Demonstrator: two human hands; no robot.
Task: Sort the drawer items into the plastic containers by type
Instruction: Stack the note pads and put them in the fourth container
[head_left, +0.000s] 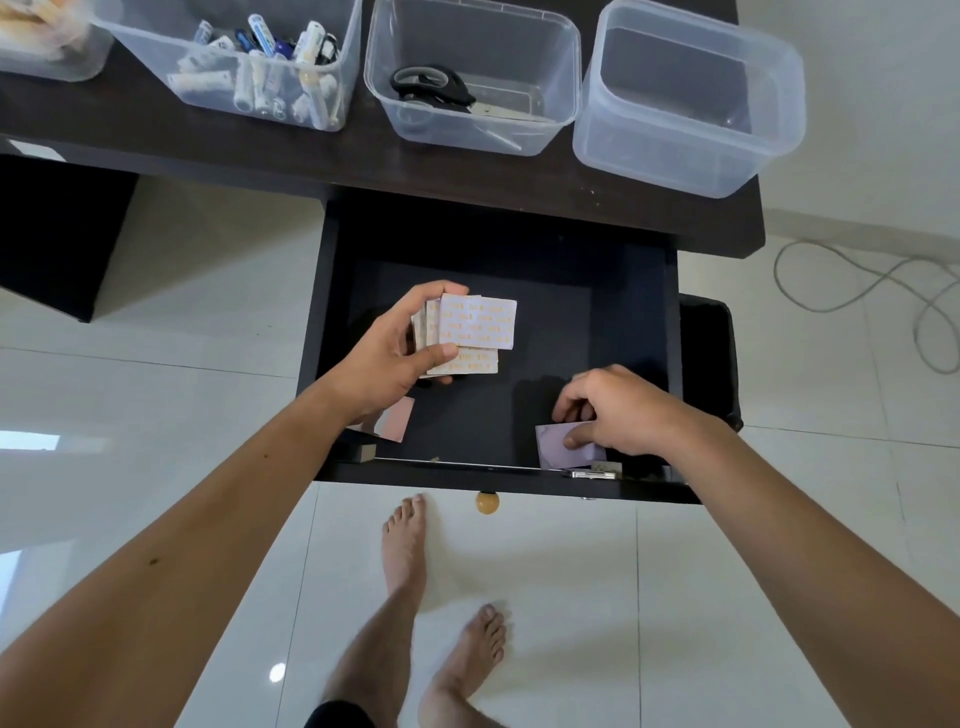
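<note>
The person is in the collecting step: gathering the flat paper packets out of the open drawer (670, 364) before carrying them to a container. The left hand (395, 348) has its grip clenched round a fanned stack of packets (475, 330), thumb on the front, fingers curled over the top edge, held above the drawer floor. The right hand (613, 410) reaches into the drawer's near right corner, its fingertips pressing on a pale lilac packet (558, 444) that lies flat there; whether it is already pinched or only touched cannot be told.

The next move likely calls for lifting that thin sheet off the flat floor, which needs a fingertip under an edge, then adding it to the stack. 1 pinkish packet (397, 418) lies near the left wrist.

The packets are thin, matte, rectangular, printed with orange marks. On the dark tabletop (260, 150) stand clear, glossy plastic tubs: 1 with pens and markers (260, 67), 1 with black-handled scissors (434, 85), and 1 empty container (685, 98), the probable destination.
</note>
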